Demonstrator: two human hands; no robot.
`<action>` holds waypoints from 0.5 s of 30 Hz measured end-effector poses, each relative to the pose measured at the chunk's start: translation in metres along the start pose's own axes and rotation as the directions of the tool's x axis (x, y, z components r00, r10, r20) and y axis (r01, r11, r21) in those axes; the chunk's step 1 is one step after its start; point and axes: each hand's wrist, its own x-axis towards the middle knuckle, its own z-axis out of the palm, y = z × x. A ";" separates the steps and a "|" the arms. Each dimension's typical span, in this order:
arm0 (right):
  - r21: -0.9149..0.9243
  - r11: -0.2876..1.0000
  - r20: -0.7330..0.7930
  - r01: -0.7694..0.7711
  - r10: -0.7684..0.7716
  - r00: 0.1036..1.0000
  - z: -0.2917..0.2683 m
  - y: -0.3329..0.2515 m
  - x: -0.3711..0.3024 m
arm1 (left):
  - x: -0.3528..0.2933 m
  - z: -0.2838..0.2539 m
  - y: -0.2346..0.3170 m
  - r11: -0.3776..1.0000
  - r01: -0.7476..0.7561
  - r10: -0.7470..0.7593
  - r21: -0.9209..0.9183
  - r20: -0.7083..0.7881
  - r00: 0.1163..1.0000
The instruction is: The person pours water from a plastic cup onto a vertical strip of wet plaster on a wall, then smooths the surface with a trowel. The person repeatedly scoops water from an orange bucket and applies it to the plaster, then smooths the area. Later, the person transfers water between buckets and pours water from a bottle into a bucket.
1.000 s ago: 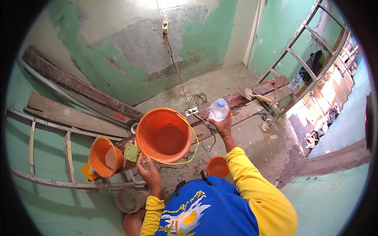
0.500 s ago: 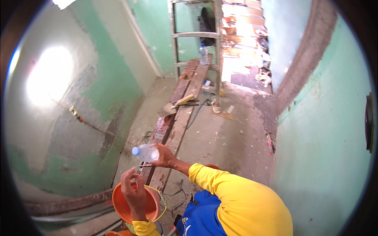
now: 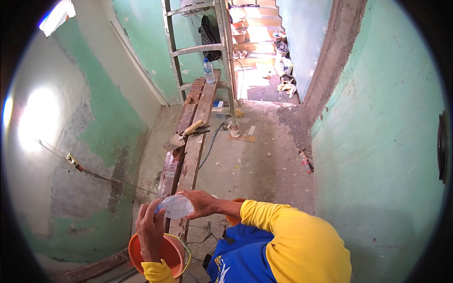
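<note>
A clear plastic bottle (image 3: 178, 206) with a blue cap lies nearly level in front of me, over the wooden planks. Its base end is gripped by my right hand (image 3: 202, 203), whose arm reaches in from the right in a yellow sleeve. At the other end, the fingers of my left hand (image 3: 150, 225) are closed round the blue cap. Directly below that hand and wrist is an orange bucket (image 3: 176, 252) with a yellow handle; the hand and wrist hide part of it.
Two long wooden planks (image 3: 202, 123) run away to a ladder (image 3: 198, 49). On them lie a trowel (image 3: 181, 135) and, farther off, an upright water bottle (image 3: 208, 71). A second orange bucket (image 3: 234, 219) is partly behind my right arm. Cables hang along the left wall.
My left hand has risen from above the bucket and taken hold of the bottle's cap. The bottle, in my right hand, sits lower in view. The whole view has shifted.
</note>
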 end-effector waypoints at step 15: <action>-0.172 0.978 0.132 -0.115 0.138 0.982 0.034 -0.023 -0.013 | -0.072 0.012 -0.028 0.890 0.449 -0.455 -0.078 -0.133 0.880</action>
